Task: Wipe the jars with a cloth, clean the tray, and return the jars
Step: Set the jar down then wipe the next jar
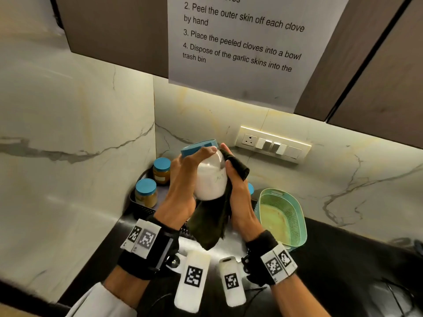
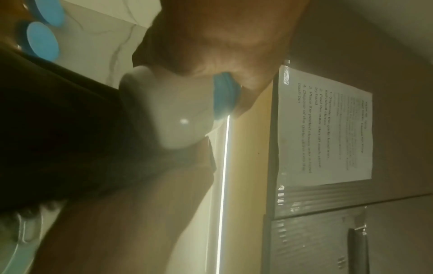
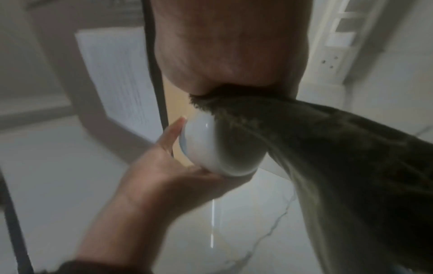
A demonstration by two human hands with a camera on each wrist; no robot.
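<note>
Mid-wipe: left hand grips white jar aloft; right hand presses dark cloth around its side. Next, probably turn jar for unwiped faces.

To your right on the dark counter stands a green perforated basket. Behind it you have the switch panel on the marble wall — one socket, several rockers. A printed instruction sheet — garlic-peeling steps — hangs from the brown cabinets.
</note>
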